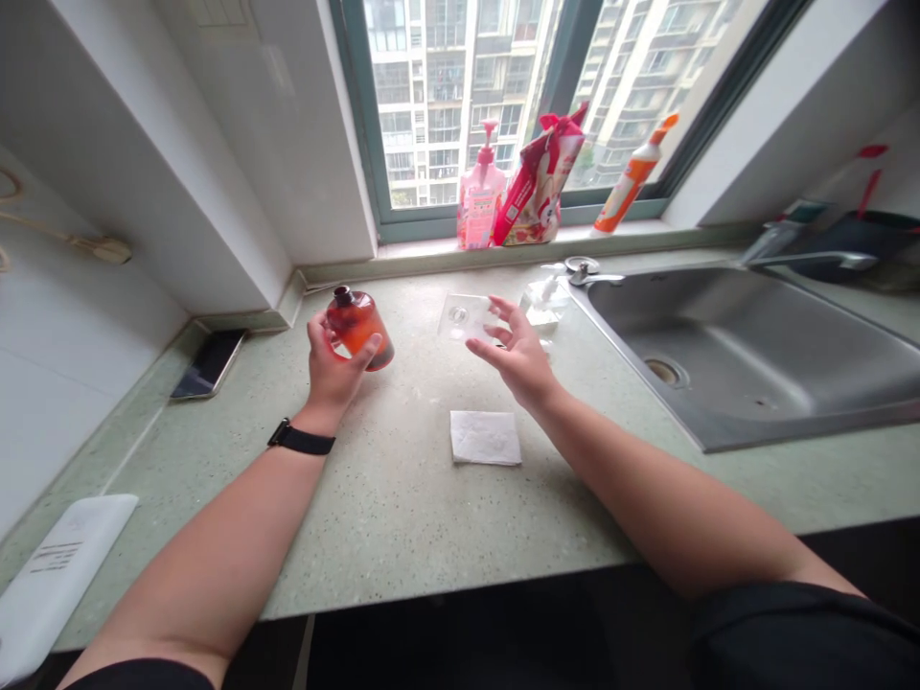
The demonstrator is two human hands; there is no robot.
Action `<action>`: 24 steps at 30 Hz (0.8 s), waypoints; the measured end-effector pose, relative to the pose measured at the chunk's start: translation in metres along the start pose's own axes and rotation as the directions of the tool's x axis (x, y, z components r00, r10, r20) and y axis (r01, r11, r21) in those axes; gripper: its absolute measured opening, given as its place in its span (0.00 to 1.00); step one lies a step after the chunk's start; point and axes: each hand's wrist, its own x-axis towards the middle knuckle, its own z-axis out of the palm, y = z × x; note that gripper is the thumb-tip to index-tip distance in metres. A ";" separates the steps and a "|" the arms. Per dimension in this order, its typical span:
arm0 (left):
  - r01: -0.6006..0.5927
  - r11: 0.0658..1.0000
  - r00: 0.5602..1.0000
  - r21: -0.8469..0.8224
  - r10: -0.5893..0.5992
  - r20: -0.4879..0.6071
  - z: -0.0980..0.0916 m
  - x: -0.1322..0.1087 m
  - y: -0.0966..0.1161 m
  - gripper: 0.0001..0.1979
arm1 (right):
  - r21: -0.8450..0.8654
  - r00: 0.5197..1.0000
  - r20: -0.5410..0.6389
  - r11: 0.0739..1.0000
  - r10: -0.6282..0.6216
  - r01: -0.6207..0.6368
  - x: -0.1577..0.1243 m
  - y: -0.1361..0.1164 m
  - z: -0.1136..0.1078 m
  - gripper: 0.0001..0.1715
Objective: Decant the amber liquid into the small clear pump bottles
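My left hand (337,359) is wrapped round an amber bottle (363,331), which is tilted, its dark neck uncapped. My right hand (521,350) curves round the right end of a clear rectangular container (460,317) with a round ring on its face, thumb below and fingers above. Just behind that hand stands a clear pump bottle (540,302), partly hidden. On the counter in front of my right hand lies a folded white paper towel (485,438).
A steel sink (697,422) with a faucet is at the right. A phone (208,364) and a white flat object (61,575) lie at the left. On the sill stand a pink pump bottle (480,201), a red bag (539,182) and an orange-white bottle (632,182).
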 end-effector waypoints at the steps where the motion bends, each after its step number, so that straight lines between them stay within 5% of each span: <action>1: 0.022 1.000 1.000 0.017 -0.022 -0.003 -0.001 0.001 -0.003 0.38 | 0.043 1.000 0.011 0.999 0.029 -0.030 -0.001 0.001 0.002 0.55; 7: 0.199 0.979 0.980 0.039 -0.199 -0.009 0.001 0.003 -0.007 0.35 | 0.189 0.979 0.078 0.962 0.187 -0.199 -0.006 0.001 0.012 0.53; 12: 0.197 0.979 0.980 0.050 -0.198 0.023 0.004 0.001 -0.011 0.36 | 0.221 0.969 0.106 0.944 0.225 -0.243 -0.009 0.003 0.016 0.51; 15: 0.083 0.993 0.996 0.088 -0.086 0.031 -0.001 0.001 -0.011 0.41 | 0.248 0.968 0.095 0.937 0.230 -0.247 -0.009 0.004 0.017 0.49; 17: -0.087 0.982 0.996 0.166 0.089 0.000 -0.006 0.000 -0.003 0.46 | 0.271 0.963 0.097 0.924 0.252 -0.269 -0.009 0.004 0.017 0.48; 21: -0.440 0.878 0.898 0.187 0.427 0.104 -0.011 -0.013 0.028 0.43 | 0.310 0.945 0.140 0.893 0.297 -0.327 -0.009 0.002 0.017 0.47; 24: -0.478 0.878 0.838 0.000 0.456 0.300 -0.003 -0.029 0.046 0.42 | 0.326 0.923 0.234 0.869 0.307 -0.372 -0.010 -0.001 0.017 0.45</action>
